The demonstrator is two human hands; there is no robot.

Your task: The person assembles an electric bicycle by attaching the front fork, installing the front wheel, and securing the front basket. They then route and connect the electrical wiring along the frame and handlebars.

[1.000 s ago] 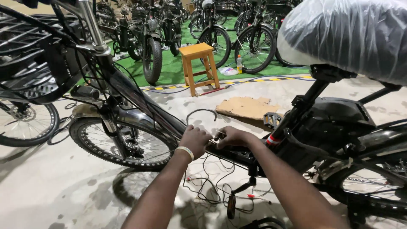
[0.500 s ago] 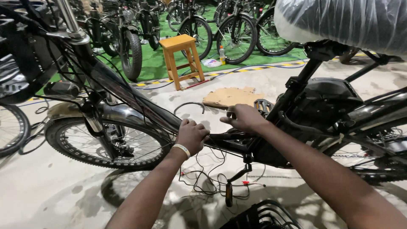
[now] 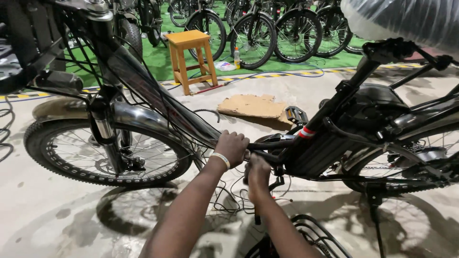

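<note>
Concrete floor (image 3: 57, 224) carries a black bicycle (image 3: 158, 102), heavy and stiff by its looks. Left hand (image 3: 233, 147) has its fingers wrapped round the down tube, the surest hold; right hand (image 3: 258, 173) sits just below, fingers curled, its grip unclear.

The right hand (image 3: 258, 168) has dropped below the bicycle frame (image 3: 158, 102).

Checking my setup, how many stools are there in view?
1: a yellow stool on the green mat beyond the bike frame, left of the cardboard. Others may hide behind the parked bikes.
</note>
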